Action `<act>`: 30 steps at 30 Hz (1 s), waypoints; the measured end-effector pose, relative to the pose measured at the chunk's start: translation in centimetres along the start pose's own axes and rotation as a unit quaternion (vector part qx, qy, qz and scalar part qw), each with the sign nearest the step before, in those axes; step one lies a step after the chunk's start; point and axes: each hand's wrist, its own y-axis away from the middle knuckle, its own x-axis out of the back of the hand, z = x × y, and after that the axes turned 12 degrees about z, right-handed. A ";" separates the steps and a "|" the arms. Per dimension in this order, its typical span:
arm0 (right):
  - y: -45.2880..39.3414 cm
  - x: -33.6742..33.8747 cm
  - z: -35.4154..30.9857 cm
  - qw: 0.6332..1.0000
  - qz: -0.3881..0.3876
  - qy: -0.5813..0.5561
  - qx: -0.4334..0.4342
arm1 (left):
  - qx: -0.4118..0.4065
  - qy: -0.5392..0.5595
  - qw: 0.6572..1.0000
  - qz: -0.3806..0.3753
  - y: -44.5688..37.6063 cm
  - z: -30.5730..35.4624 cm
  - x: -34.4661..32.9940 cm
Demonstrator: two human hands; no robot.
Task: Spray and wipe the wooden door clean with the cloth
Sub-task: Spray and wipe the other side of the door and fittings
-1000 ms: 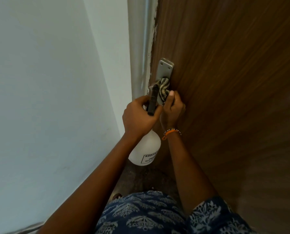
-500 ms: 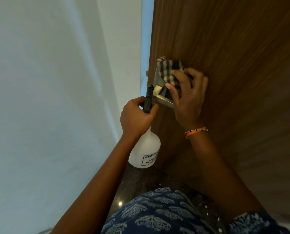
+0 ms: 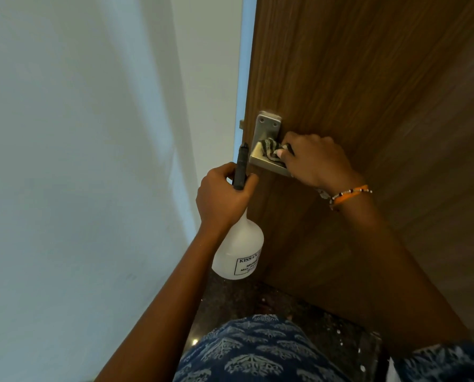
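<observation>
White wall [image 3: 78,161] flanks the wooden door [image 3: 368,92]. Right hand [image 3: 317,161] pinches the striped cloth [image 3: 271,150] against the metal handle [image 3: 266,161]; left hand [image 3: 222,197] grips the spray bottle [image 3: 238,255]. Firm strokes along the lever's edges would clean best.

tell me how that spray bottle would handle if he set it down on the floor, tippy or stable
Probably fairly stable: the spray bottle widens to a broad round base below a narrow neck. It looks like light translucent plastic, and its fill level can't be told, so a knock might topple it. The left hand grips it by the neck under the black sprayer, so it likely carries easily.
</observation>
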 end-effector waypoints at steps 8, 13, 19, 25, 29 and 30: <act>1.7 0.4 -2.7 0.997 -0.076 0.031 -0.015 | -0.015 -0.001 1.000 -0.015 0.1 -0.4 1.9; 4.2 -2.5 -4.9 0.987 0.103 0.122 -0.014 | 0.005 0.004 1.000 -0.020 0.7 -1.9 3.1; 4.4 -4.2 -4.1 0.977 0.168 0.127 0.006 | -0.001 0.003 0.999 -0.041 1.1 -2.1 3.0; 1.4 -4.8 -2.8 0.972 0.183 0.146 0.000 | -0.007 0.020 0.999 -0.043 0.5 -1.4 2.2; -1.0 -4.7 -1.5 0.975 0.172 0.139 -0.011 | -0.010 0.013 0.999 -0.046 -0.7 -0.8 0.7; -1.6 -4.8 -1.2 0.977 0.165 0.133 -0.020 | -0.009 0.012 0.999 -0.043 -1.1 -0.8 0.3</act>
